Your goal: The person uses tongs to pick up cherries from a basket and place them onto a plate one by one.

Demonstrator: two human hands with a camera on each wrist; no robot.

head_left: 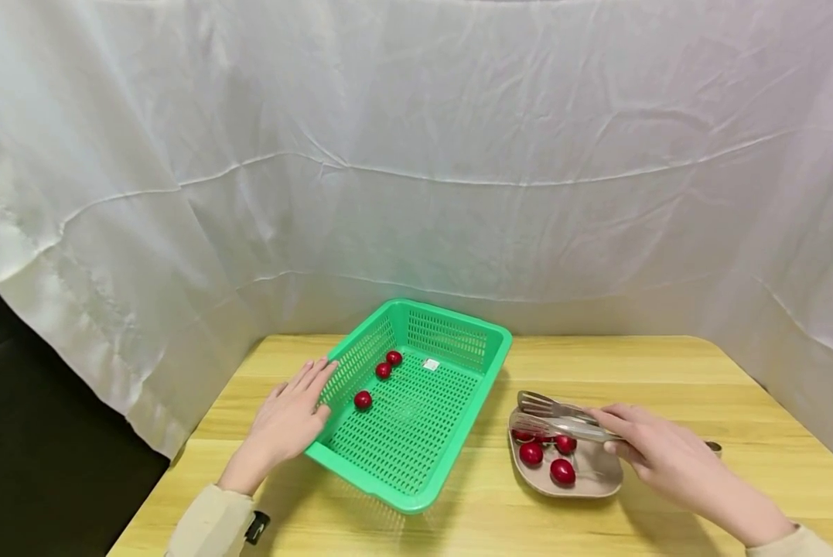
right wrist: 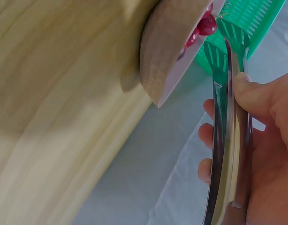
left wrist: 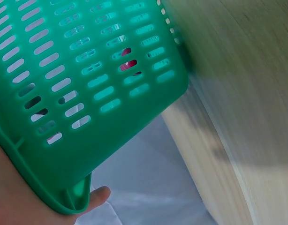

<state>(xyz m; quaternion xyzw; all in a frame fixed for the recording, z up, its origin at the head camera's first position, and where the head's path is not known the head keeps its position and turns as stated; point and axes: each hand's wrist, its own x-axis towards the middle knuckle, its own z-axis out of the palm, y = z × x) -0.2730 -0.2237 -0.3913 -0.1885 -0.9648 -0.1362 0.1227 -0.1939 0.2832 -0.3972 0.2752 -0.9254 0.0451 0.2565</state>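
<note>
Tongs (head_left: 579,430): in right hand (head_left: 667,456), over dish (head_left: 597,464) on desk (head_left: 597,360); thumb and fingers round the arms, slotted ends apart.
Axis: long, roughly crosswise; slotted ends point left toward green basket (head_left: 466,435).
Handling: likely light, stiff, springy; best held mid-arm. Red fruits (head_left: 562,473) look smooth, probably slippery.
Left hand (head_left: 287,418): fingers extended, resting at basket's rim.

Seven-plus fruits (head_left: 563,472); one basket (head_left: 416,429), dish (head_left: 599,469), tongs (head_left: 573,428)
</note>
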